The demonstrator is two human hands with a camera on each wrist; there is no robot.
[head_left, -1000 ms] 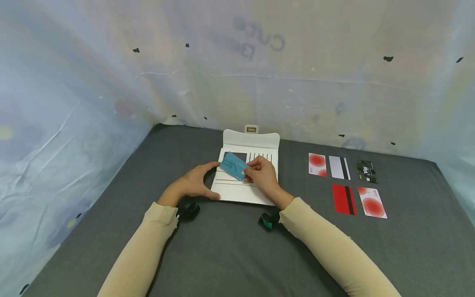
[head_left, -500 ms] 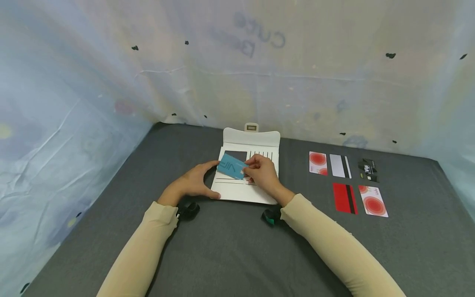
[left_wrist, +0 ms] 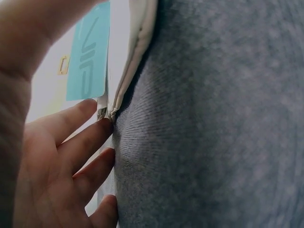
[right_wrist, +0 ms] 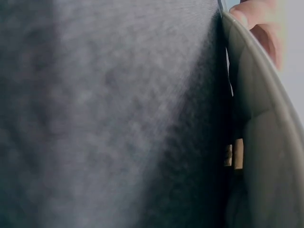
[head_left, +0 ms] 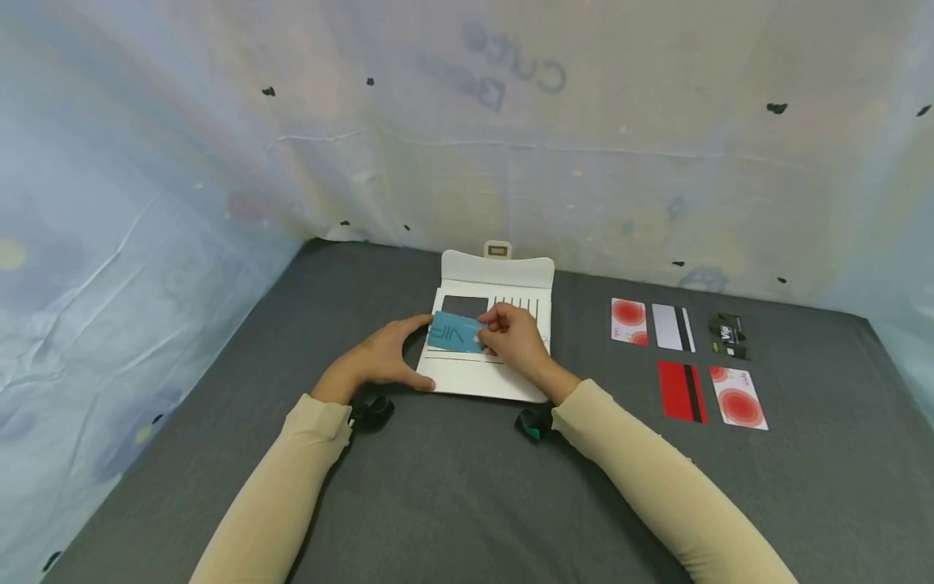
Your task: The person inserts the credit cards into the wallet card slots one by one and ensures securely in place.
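A white leather wallet with a flap and a small metal clasp (head_left: 490, 324) lies opened flat on the dark grey cloth-covered counter (head_left: 452, 487), close to the far wall of pale, wrinkled plastic sheeting (head_left: 467, 146). The person's right hand (head_left: 514, 341) pinches a turquoise plastic card marked "VIP" (head_left: 454, 332) between thumb and fingertips, holding it low over the wallet's left half, just below a dark rectangular window in the wallet and just beside a row of narrow card slots. The left hand (head_left: 379, 361) rests against the wallet's left edge, its fingers relaxed and nearly straight, the thumb lying along the near corner; in the left wrist view the fingertips (left_wrist: 102, 128) touch the wallet's stitched rim while the turquoise card shows above them. The right wrist view is mostly grey cloth with a blurred white edge, so it adds little. Both arms wear beige sleeves (head_left: 642, 478). Well to the right of the wallet, five more cards lie flat on the counter in two rows: a white card with red circles (head_left: 627, 320), a white card with a black stripe (head_left: 673, 327) and a small black card (head_left: 727, 335) farther back, a red card with a black stripe (head_left: 679, 391) and another red-circle card (head_left: 737, 396) nearer.
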